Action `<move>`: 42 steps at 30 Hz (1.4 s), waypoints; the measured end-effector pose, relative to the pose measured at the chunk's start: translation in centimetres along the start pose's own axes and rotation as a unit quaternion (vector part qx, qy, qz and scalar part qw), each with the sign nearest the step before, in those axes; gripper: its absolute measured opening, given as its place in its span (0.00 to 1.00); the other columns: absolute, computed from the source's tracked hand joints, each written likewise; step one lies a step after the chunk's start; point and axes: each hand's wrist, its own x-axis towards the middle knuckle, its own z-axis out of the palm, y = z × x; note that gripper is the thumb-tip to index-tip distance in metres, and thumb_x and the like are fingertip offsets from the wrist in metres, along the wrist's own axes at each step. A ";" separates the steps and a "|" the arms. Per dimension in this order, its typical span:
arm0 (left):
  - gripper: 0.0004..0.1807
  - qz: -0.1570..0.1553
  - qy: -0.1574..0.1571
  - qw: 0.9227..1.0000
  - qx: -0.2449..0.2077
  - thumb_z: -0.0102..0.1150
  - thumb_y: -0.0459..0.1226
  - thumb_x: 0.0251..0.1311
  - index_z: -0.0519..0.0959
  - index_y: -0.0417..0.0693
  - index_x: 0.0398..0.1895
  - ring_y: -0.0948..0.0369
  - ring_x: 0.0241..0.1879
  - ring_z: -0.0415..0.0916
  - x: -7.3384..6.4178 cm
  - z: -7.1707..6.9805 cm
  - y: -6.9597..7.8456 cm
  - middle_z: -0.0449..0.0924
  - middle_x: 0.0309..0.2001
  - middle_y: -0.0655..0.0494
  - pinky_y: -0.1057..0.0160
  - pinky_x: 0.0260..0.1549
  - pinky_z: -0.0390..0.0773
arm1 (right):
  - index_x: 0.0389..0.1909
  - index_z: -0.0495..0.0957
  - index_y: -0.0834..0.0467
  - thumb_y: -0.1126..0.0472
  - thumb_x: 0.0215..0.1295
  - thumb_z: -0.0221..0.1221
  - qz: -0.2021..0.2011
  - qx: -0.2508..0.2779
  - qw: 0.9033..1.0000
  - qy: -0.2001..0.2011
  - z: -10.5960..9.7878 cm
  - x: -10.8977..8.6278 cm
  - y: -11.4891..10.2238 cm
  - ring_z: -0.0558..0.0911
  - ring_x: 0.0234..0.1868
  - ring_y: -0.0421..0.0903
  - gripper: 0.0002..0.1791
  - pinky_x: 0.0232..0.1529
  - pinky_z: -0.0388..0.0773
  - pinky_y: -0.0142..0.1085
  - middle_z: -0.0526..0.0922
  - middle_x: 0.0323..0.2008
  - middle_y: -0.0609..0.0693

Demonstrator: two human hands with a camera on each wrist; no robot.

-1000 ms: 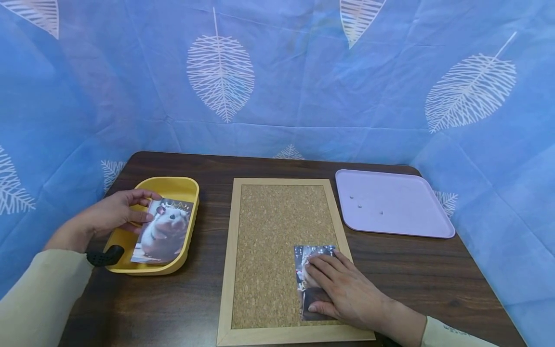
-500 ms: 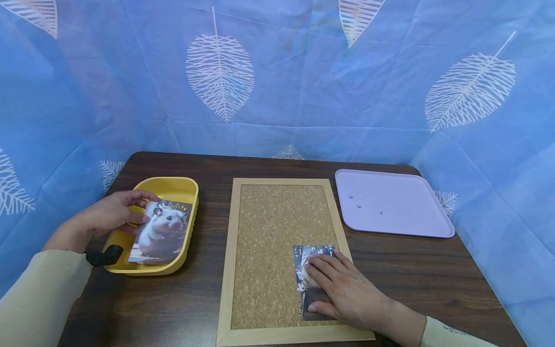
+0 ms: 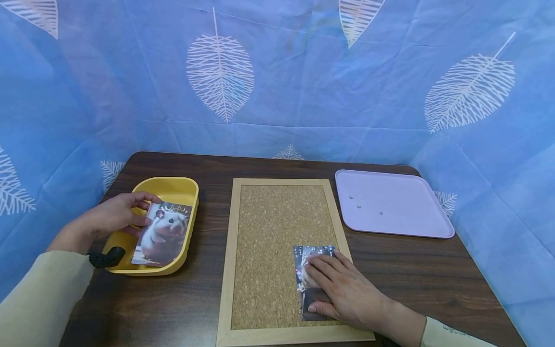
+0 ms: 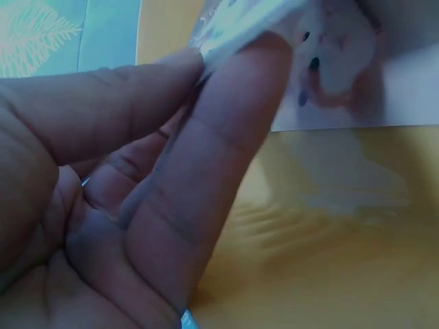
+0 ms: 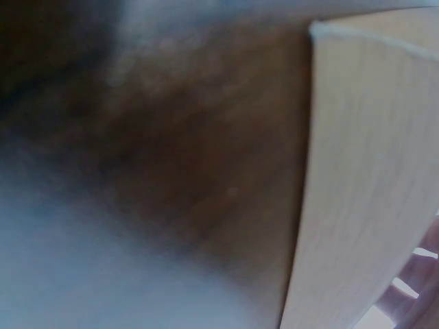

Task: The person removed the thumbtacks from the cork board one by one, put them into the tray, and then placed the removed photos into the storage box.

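At the left, my left hand (image 3: 117,217) pinches the edge of a photo card (image 3: 162,236) with a crowned white hamster-like animal on it. The card is over the yellow bin (image 3: 184,185). In the left wrist view, thumb and a finger meet on the white edge of the held card (image 4: 247,31); another animal picture (image 4: 343,68) shows behind it. My right hand (image 3: 349,291) lies with its fingers extended on a second photo card (image 3: 302,262), at the lower right of the framed corkboard (image 3: 269,250). The hand covers much of that card.
A lilac tray (image 3: 403,202) with a few tiny pin-like pieces (image 3: 359,206) stands at the back right. Dark wooden tabletop (image 3: 212,289) lies between bin and board. A blue leaf-patterned cloth (image 3: 303,86) hangs behind the table.
The hamster card in my left hand shifts and tilts slightly, its top edge a little lower than before. My right hand stays still on its card.
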 end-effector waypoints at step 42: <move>0.19 0.015 0.106 0.964 0.243 0.61 0.44 0.75 0.80 0.39 0.58 0.56 0.35 0.84 -3.4 5.6 7.2 0.84 0.49 0.42 0.56 0.34 0.86 | 0.75 0.73 0.53 0.29 0.75 0.52 -0.006 0.000 1.000 0.012 -0.2 0.0 0.2 0.72 0.73 0.51 0.40 0.74 0.66 0.62 0.75 0.72 0.50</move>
